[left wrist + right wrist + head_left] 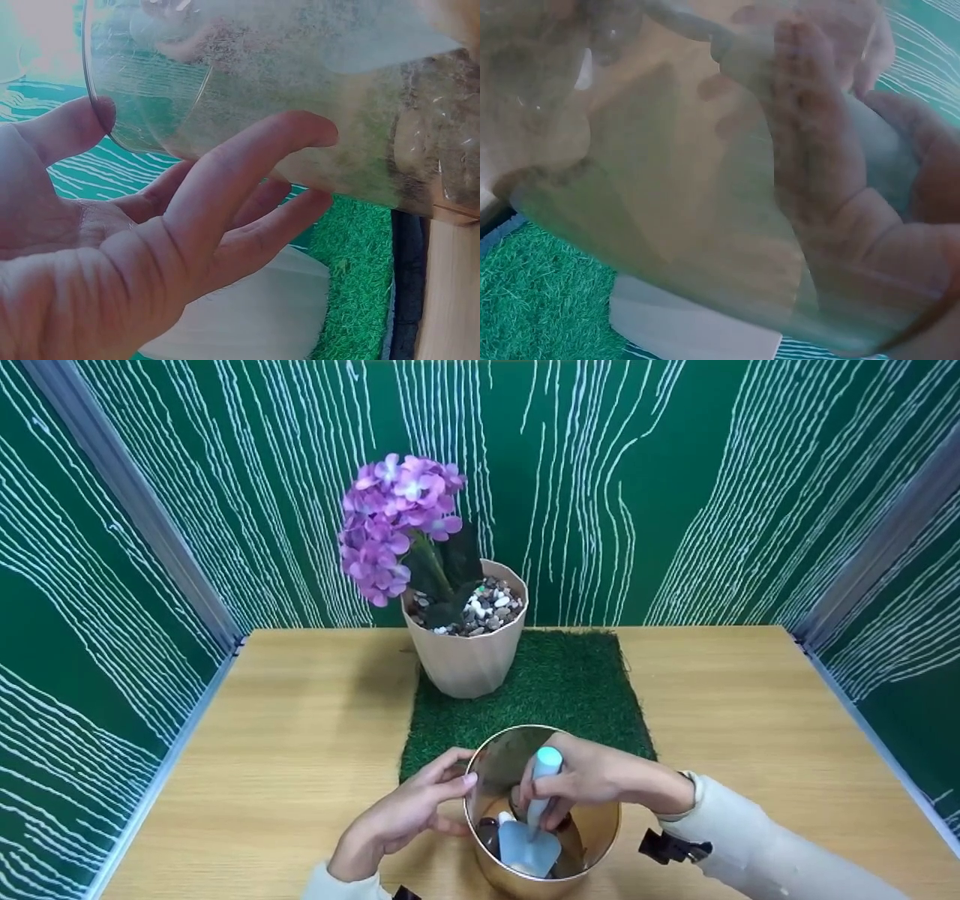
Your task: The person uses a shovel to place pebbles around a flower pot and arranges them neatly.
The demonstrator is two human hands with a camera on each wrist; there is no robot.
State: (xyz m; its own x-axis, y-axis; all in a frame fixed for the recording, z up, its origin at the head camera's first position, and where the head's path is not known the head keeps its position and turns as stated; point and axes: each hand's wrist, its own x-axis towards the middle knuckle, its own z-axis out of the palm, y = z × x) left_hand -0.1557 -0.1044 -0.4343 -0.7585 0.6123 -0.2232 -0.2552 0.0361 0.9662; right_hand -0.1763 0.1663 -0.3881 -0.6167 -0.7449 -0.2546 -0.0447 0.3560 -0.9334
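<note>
Far beyond the transparent amber jar (602,840), a green back wall (562,472) with wavy white lines. Under the jar's surroundings and out to both sides, a wood-grain table (300,720). Just beyond the jar, an artificial grass mat (555,679), and past it, slightly left of the jar, a ribbed pale pot (465,664) with purple hydrangea-like blooms (397,521) and mixed pebbles (499,619). At the jar's left wall, near the rim, left hand (409,814) with fingers spread and lightly bent round the side, thumb by the edge: a light hold, so better to brace firmly against any push from inside. Down through the jar's mouth, right hand (592,772) with fingers wrapped snugly round the handle of a pale blue toy shovel (529,847), blade low inside the jar. To use it well, slide the edge under at a shallow angle, level the blade before any lift, and draw it up slowly through the middle of the jar's mouth, clear of the rim. Beside the blade, inside the jar, a dark glossy stone (487,834) and a smaller white stone (506,815); through the cloudy wall, exact contact between blade and stones hard to make out.
</note>
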